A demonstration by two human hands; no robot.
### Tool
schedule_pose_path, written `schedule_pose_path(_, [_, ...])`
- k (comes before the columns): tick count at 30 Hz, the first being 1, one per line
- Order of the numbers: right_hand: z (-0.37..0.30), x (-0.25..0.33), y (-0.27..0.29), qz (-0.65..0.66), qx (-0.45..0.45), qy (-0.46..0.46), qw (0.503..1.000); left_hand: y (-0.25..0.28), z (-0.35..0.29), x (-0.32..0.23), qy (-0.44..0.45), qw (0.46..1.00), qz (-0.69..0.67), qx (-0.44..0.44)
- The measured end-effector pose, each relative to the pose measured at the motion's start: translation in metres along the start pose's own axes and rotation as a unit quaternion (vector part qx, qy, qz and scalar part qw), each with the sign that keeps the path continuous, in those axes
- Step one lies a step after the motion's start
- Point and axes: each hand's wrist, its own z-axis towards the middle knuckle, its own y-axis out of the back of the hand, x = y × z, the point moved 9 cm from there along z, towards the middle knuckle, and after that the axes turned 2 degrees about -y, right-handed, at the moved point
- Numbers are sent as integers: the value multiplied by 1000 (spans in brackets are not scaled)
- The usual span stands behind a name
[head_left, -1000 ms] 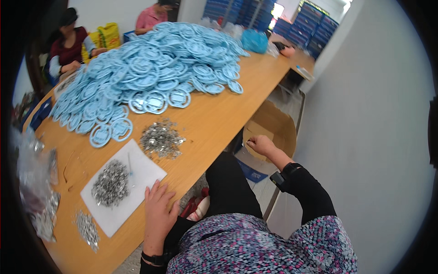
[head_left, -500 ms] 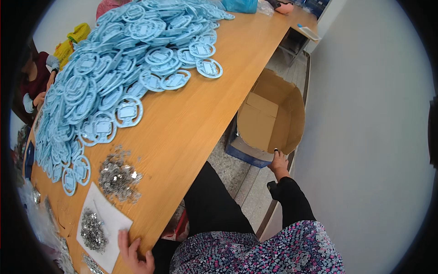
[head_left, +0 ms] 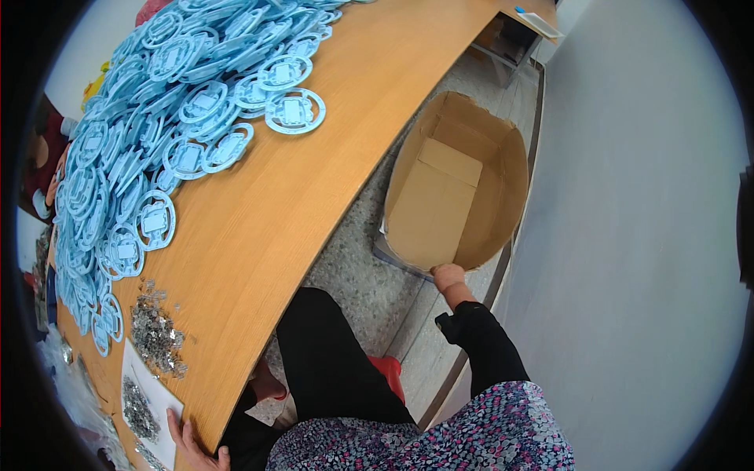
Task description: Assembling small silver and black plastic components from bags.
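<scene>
My right hand [head_left: 451, 284] is closed on the near rim of a brown cardboard box [head_left: 444, 224] on the floor, between the table and the wall. Only bare cardboard shows inside the box. At the table's near edge, my left hand [head_left: 192, 449] rests with its fingers apart, beside a white sheet [head_left: 163, 400] and touching its edge. On the sheet lies a heap of small shiny metal pieces [head_left: 141, 412]. Another heap of silvery pieces [head_left: 155, 330] sits on the wooden table [head_left: 251, 228] just beyond it.
A big pile of light-blue round plastic parts [head_left: 169, 110] covers the table's far left. Another person's arm [head_left: 59, 177] shows behind it. Clear plastic bags [head_left: 78, 392] lie at the lower left. A grey wall [head_left: 628, 235] bounds the right side.
The view has shifted, with table and pile now further left. More floor shows between box and table. My right hand's grip has tightened on the rim; my left stays at the sheet.
</scene>
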Motion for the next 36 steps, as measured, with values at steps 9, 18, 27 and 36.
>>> schedule_pose_path(9, [-91,86,-10,40,44,68,996,-9,-1,-4,10,999,10,30])
schedule_pose_path(18, [-125,124,-29,166,77,71,981,5,-5,3,-40,999,24,-9])
schedule_pose_path(27, [-224,88,325,444,-506,123,729,22,-24,28,-27,986,-119,-117])
schedule_pose_path(36, [-362,417,477,297,-331,514,734,63,-47,50,13,950,-221,-219])
